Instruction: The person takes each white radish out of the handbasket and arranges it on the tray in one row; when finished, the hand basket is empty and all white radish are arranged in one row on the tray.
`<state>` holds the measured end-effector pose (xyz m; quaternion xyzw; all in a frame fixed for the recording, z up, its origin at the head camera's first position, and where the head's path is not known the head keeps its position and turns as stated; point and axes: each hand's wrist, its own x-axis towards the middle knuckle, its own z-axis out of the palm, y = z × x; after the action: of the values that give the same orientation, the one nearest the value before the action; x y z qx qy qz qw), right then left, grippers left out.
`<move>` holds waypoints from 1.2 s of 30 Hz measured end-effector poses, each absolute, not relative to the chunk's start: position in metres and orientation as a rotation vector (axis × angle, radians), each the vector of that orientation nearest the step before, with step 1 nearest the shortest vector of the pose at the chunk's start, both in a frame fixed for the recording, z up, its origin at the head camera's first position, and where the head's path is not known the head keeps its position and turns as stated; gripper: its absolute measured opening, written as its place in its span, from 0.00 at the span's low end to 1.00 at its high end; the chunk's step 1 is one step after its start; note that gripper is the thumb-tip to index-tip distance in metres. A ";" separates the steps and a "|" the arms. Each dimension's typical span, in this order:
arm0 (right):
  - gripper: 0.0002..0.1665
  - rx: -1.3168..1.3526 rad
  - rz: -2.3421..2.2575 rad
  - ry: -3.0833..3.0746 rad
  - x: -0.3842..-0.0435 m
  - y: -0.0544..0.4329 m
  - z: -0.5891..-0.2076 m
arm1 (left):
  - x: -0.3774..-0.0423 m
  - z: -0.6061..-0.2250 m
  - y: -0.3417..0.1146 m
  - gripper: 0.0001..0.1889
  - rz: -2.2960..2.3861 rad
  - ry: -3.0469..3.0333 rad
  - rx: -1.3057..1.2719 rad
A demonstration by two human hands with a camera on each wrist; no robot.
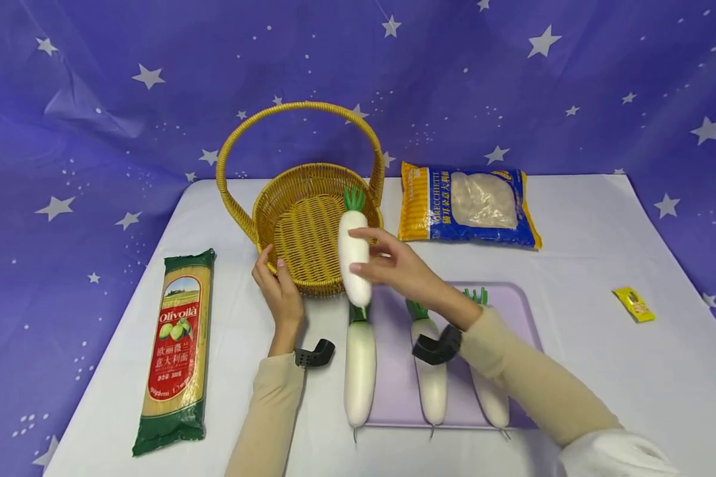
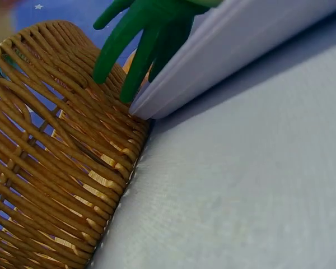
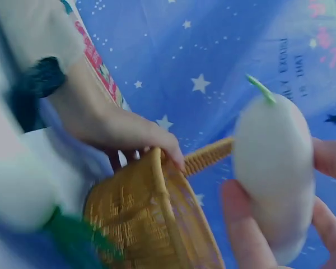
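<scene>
My right hand (image 1: 396, 265) pinches a white radish (image 1: 353, 258) with a green top, thumb on one side and fingers on the other. It is held upright over the right side of the rim of a wicker basket (image 1: 266, 192). In the right wrist view the radish (image 3: 274, 174) fills the space between thumb and fingers. My left hand (image 1: 280, 298) holds the basket's near left rim, thumb and fingers on either side of it. The basket's inside shows only its woven bottom.
A lilac tray (image 1: 394, 371) bears three more radishes, one radish (image 1: 360, 374) along its left edge. At left lies a spaghetti pack (image 1: 178, 351). Behind the tray is a blue and yellow orecchiette bag (image 1: 471, 205). A small yellow packet (image 1: 634, 304) lies far right.
</scene>
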<state>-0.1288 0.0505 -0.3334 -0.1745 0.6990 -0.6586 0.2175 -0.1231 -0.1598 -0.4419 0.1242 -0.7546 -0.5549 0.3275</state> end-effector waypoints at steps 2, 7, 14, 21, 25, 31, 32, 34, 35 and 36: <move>0.33 -0.492 -1.767 1.959 -0.114 0.079 -0.334 | -0.123 -0.442 -0.160 0.23 -1.458 -1.970 0.317; 0.33 -0.427 -1.694 2.117 -0.070 0.154 -0.353 | -0.122 -0.444 -0.159 0.22 -1.475 -1.969 0.314; 0.33 -0.210 -1.494 2.478 -0.009 0.230 -0.376 | -0.123 -0.444 -0.158 0.21 -1.467 -1.980 0.301; 0.32 -0.138 -1.195 2.622 0.009 0.262 -0.386 | -0.123 -0.444 -0.161 0.21 -1.442 -1.981 0.305; 0.32 -0.157 -1.086 2.668 0.013 0.266 -0.389 | -0.122 -0.444 -0.161 0.22 -1.447 -1.984 0.308; 0.31 -0.298 -1.077 2.735 0.017 0.262 -0.393 | -0.122 -0.445 -0.161 0.22 -1.446 -1.989 0.303; 0.31 -0.313 -1.072 2.747 0.017 0.262 -0.394 | -0.122 -0.445 -0.161 0.22 -1.445 -1.990 0.303; 0.31 -0.328 -1.029 2.793 0.018 0.261 -0.394 | -0.122 -0.444 -0.161 0.22 -1.447 -1.991 0.307; 0.31 -0.329 -1.001 2.820 0.018 0.261 -0.394 | -0.122 -0.444 -0.161 0.22 -1.449 -1.989 0.306; 0.31 -0.323 -0.974 2.843 0.019 0.261 -0.394 | -0.122 -0.444 -0.161 0.22 -1.446 -1.990 0.310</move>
<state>0.0189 0.2615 -0.3938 -0.1065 0.9390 -0.3217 0.0595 -0.1223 -0.1613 -0.4441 0.1182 -0.7590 -0.5515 0.3252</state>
